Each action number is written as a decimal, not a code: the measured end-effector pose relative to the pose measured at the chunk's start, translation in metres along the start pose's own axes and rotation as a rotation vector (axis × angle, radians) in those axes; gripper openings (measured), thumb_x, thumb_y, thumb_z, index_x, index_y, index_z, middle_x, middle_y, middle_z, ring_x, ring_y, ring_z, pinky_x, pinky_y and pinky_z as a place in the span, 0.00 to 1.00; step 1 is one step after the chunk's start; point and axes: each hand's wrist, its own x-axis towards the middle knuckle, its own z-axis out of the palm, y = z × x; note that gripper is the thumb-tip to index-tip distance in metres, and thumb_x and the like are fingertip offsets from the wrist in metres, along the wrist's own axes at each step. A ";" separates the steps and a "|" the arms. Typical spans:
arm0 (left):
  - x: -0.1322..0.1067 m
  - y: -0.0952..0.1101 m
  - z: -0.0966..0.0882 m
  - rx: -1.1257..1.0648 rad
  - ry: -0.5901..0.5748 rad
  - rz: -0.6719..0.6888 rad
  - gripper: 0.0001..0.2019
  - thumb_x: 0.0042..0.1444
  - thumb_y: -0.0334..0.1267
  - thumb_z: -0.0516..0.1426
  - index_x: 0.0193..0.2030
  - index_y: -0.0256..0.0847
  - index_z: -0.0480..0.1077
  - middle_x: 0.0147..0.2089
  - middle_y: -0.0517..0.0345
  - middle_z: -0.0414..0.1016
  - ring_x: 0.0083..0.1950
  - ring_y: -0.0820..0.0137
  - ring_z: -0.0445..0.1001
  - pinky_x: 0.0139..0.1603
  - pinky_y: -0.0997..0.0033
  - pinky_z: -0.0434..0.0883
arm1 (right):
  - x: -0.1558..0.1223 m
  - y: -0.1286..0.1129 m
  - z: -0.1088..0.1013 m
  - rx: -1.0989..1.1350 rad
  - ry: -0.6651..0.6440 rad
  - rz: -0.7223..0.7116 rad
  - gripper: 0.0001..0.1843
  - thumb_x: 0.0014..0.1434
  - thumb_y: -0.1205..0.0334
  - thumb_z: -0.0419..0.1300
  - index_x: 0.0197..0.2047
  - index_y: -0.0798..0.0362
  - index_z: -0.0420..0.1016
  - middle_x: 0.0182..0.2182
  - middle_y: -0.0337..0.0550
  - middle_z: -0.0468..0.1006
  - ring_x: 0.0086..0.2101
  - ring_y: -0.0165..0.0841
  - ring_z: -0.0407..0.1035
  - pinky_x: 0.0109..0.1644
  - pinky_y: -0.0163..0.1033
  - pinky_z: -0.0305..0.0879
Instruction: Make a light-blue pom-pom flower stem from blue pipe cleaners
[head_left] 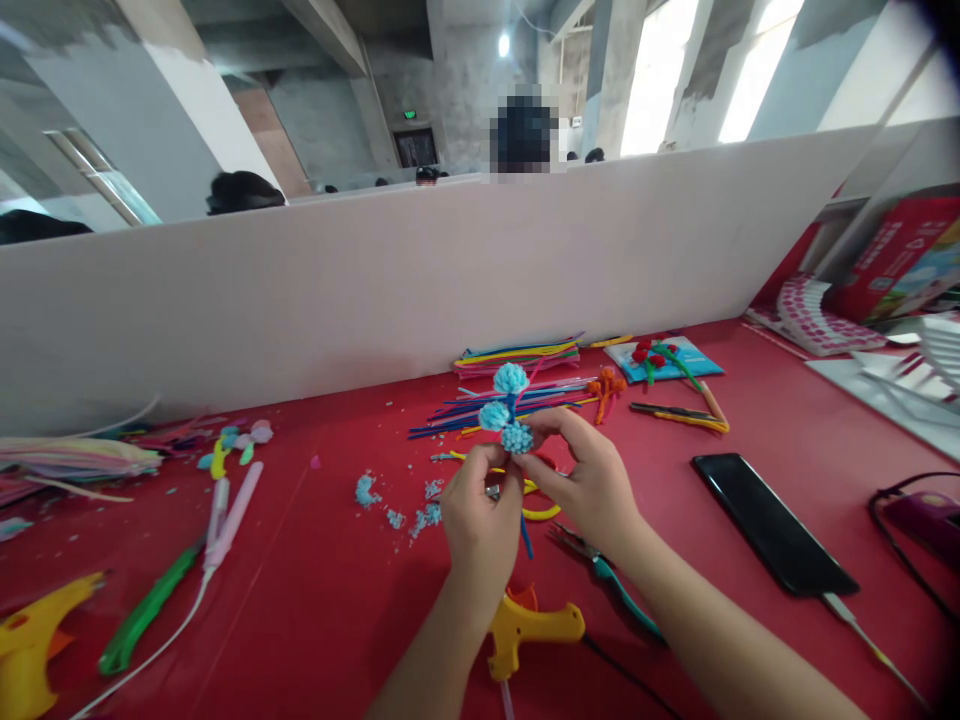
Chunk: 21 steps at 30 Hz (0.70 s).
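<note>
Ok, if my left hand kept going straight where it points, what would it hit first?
Your left hand would meet the blue pompom flower first; beyond, probably the pipe cleaner pile, depth unclear.

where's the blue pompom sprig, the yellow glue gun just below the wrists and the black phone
blue pompom sprig (511, 379): head view, on its top pompom
yellow glue gun (534, 626): head view, on its body
black phone (772, 522): head view, middle of its screen
</note>
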 end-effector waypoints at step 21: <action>0.008 0.008 -0.006 -0.545 -0.134 -0.184 0.09 0.49 0.37 0.61 0.38 0.38 0.73 0.37 0.55 0.78 0.41 0.68 0.75 0.44 0.72 0.69 | 0.011 0.012 -0.014 0.424 -0.305 0.308 0.10 0.53 0.58 0.61 0.37 0.54 0.74 0.33 0.41 0.76 0.35 0.33 0.70 0.43 0.41 0.66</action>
